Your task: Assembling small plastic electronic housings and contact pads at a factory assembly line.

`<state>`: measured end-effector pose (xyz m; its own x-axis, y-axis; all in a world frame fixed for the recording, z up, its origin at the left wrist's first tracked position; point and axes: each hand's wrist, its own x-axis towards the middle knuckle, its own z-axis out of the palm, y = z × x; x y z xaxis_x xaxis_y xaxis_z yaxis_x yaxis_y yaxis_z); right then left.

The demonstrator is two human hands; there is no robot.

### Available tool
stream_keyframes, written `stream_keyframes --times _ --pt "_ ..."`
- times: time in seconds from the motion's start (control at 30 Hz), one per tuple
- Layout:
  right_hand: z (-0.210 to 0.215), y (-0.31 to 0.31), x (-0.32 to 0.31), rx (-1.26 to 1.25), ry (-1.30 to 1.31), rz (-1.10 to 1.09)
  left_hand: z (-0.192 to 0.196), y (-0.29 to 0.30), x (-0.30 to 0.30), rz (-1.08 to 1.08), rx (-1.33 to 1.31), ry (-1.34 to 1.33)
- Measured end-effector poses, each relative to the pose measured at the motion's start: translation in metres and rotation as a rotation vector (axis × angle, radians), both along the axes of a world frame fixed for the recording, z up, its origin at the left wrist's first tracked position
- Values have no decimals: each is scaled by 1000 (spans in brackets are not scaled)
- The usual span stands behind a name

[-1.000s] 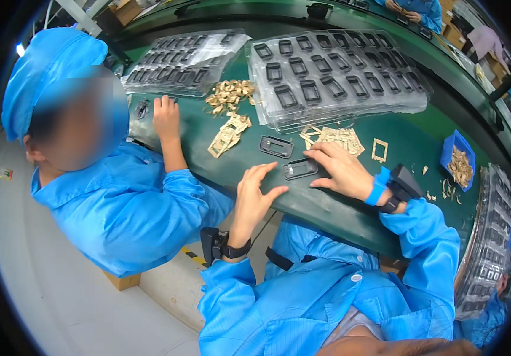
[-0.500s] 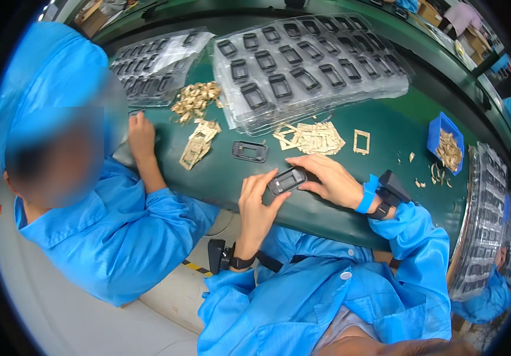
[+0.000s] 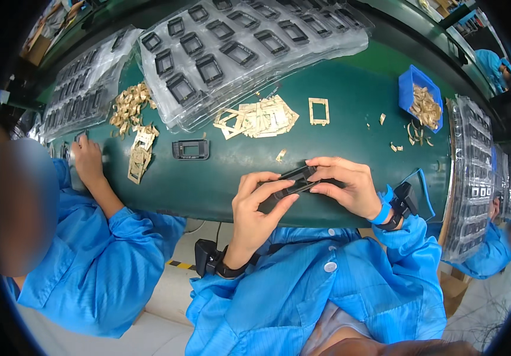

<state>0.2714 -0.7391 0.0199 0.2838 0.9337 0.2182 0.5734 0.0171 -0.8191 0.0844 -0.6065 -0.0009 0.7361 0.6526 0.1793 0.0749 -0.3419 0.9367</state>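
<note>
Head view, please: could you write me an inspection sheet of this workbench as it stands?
Surface: green bench top, curved by the lens.
Job's things: black rectangular frame part held between left hand and right hand; a second black part lies apart.
Clutter: gold frames pile, one single gold frame, gold scraps heap, blue bin of gold pieces, clear trays with black parts.
Hands: both grip the part.
Cables: coiled cord from the right wrist strap.
Surroundings: co-worker's hand on the bench.

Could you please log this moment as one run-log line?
left hand: grips black frame | right hand: grips same frame | table: gold pieces, blue bin
</note>
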Motion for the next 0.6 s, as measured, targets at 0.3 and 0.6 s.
stream_keyframes --times 0.3,0.6 --pt "3 2 6 96 72 -31 10 0 7 -14 -63 -23" --pt "6 7 3 119 147 -19 11 0 13 -69 -311 -164"
